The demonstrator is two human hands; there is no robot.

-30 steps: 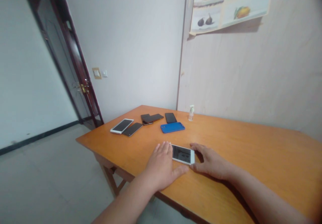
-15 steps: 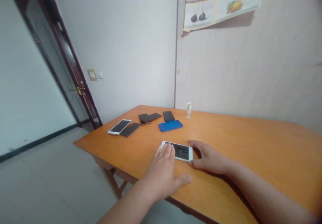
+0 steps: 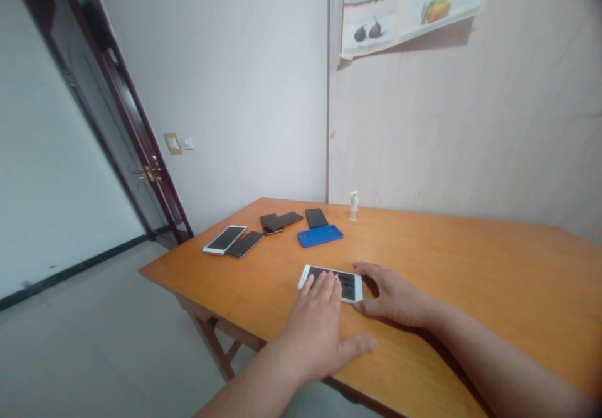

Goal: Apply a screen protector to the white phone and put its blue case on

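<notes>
Now then, I have the white phone [image 3: 350, 286] face up on the table [image 3: 446, 261], near the front edge and directly between the two hands, its screen dark. My right hand [image 3: 392, 296] brackets its right end, thumb on the near corner and finger at the far one: a half-curled hold, spread about as wide as the phone. I'd guess that's to pin it, so the body doesn't slide under the other hand.

Over on the left, my left hand [image 3: 322, 318] lies palm down, fingers together across the screen, grasping nothing that I can see. Something small and white [image 3: 337, 277] peeks out by the fingertips; too tiny to name from here.

Look at the poses: left thumb splayed wide to the right, wrist over the table's edge, forearm climbing from below. The right forearm slants in low from the corner, wrist fairly straight, shadow beneath.

Further back sit a tablet [image 3: 225, 240], some dark phones [image 3: 245, 244], a blue case [image 3: 320, 236] and a bottle [image 3: 353, 208], well apart from both hands, presumably to leave working room.
</notes>
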